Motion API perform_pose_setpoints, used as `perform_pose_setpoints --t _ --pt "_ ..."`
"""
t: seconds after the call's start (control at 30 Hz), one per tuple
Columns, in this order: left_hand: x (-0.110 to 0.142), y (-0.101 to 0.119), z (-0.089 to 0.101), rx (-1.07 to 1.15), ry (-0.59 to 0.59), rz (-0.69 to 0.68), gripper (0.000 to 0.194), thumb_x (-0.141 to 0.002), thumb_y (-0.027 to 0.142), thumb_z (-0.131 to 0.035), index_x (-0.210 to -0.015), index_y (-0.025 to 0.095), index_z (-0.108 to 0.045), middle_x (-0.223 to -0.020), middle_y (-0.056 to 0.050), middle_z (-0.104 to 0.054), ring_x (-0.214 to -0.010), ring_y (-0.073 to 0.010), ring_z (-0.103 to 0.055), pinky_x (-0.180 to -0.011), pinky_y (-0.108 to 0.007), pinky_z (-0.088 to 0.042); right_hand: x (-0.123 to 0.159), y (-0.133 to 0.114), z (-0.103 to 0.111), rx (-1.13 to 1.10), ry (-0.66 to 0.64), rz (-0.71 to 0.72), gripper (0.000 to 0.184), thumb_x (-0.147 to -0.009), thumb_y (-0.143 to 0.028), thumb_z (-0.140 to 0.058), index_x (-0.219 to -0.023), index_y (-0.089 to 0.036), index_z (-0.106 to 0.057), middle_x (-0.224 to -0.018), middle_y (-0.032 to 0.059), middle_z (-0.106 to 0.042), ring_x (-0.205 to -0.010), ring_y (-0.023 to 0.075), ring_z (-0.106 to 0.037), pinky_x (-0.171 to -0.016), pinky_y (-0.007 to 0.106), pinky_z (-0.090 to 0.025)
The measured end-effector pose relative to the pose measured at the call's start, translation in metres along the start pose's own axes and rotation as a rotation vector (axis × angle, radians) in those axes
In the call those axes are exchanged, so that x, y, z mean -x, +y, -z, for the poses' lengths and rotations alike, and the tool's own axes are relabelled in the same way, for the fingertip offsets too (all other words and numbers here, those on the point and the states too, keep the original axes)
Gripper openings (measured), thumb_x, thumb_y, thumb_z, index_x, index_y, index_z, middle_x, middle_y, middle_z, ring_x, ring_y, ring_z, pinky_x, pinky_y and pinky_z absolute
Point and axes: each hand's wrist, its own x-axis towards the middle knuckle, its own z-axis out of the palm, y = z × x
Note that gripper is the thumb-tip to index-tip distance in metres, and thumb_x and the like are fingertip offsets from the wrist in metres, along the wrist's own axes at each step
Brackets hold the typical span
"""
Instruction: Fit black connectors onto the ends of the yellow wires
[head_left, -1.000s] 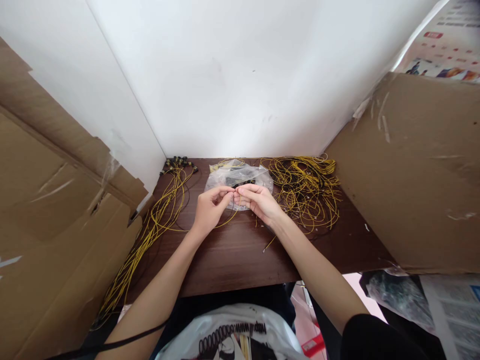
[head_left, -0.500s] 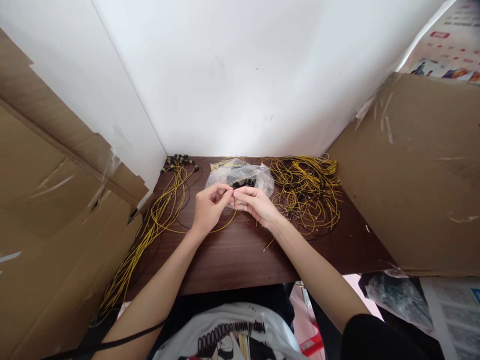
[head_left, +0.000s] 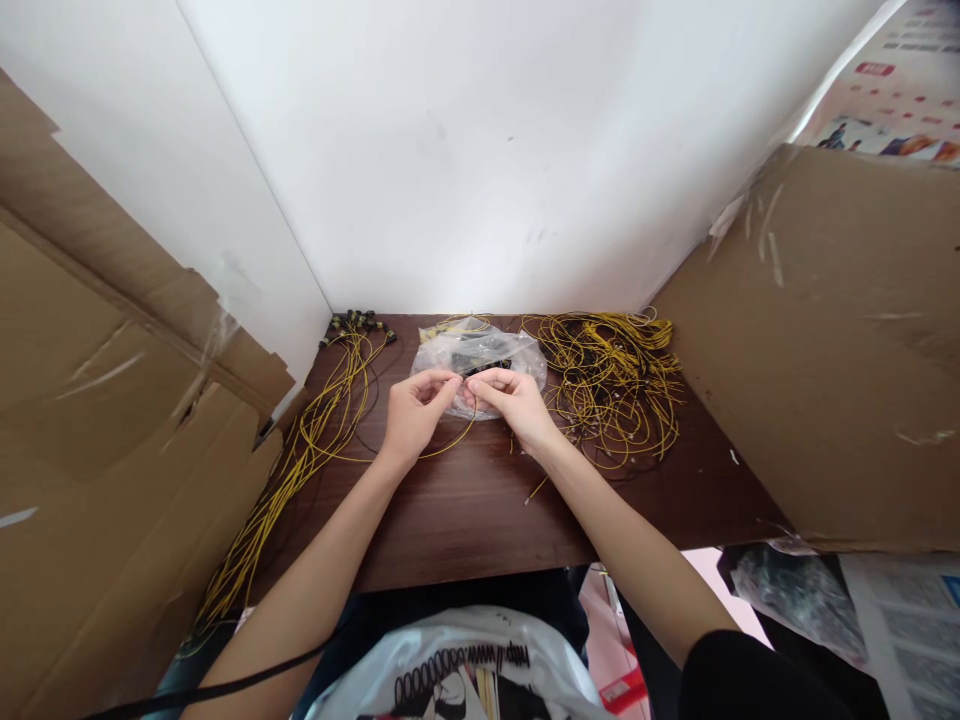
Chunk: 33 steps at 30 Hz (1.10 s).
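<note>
My left hand (head_left: 414,412) and my right hand (head_left: 519,405) meet fingertip to fingertip above the middle of the table, both in a pinch. A small dark piece, perhaps a connector, shows at the left fingertips; its details are too small to make out. A thin yellow wire (head_left: 455,443) drops from the right fingertips and curves left along the tabletop. Just behind the hands lies a clear plastic bag (head_left: 531,352) with black connectors (head_left: 491,364) inside.
Yellow wires with black connectors (head_left: 352,325) hang over the table's left front edge. At right is a tangled pile of yellow and black wires (head_left: 607,390). Cardboard panels (head_left: 112,440) (head_left: 840,350) flank the brown table (head_left: 472,530); a white wall (head_left: 465,160) stands behind.
Both hands stay close together, with the fingertips shifted slightly and a small gap now showing between them. The wire still hangs from the fingers.
</note>
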Motion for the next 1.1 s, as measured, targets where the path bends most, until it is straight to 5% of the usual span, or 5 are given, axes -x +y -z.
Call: perform_pose_setpoints --t 0.67,0.87,1.1 --pt "-0.0017 0.0009 0.0017 0.095 -0.050 0.183 0.020 -0.063 0.031 -0.072 -0.070 0.013 -0.068 -0.050 0.002 -0.056 -0.044 -0.0069 -0.045 -0.042 -0.019 -0.036 0.0024 0.0022 0.0005 0.422 -0.002 0.208 0.016 -0.074 -0.034 -0.064 -0.076 -0.018 -0.068 -0.073 0.0027 -0.067 -0.066 0.0145 -0.056 -0.064 0.028 -0.043" --pt "-0.0012 -0.0016 0.0011 0.065 -0.023 0.161 0.018 -0.066 0.030 -0.069 -0.071 0.013 -0.067 -0.052 0.002 -0.056 -0.045 -0.0073 -0.047 -0.046 -0.020 -0.038 0.0006 0.0015 -0.0007 0.200 0.040 0.099 0.019 -0.070 -0.037 -0.069 -0.072 -0.018 -0.067 -0.062 0.0006 -0.064 -0.057 0.0120 -0.055 -0.059 0.027 -0.044" --pt "0.0014 -0.0003 -0.0008 0.030 -0.109 -0.035 0.014 -0.073 0.028 -0.065 -0.075 0.014 -0.065 -0.063 0.000 -0.062 -0.058 -0.0105 -0.056 -0.057 -0.021 -0.044 0.0018 0.0003 -0.0025 -0.064 0.022 -0.024 0.024 -0.062 -0.037 -0.076 -0.073 -0.017 -0.068 -0.066 0.0010 -0.069 -0.062 0.0119 -0.063 -0.065 0.027 -0.052"
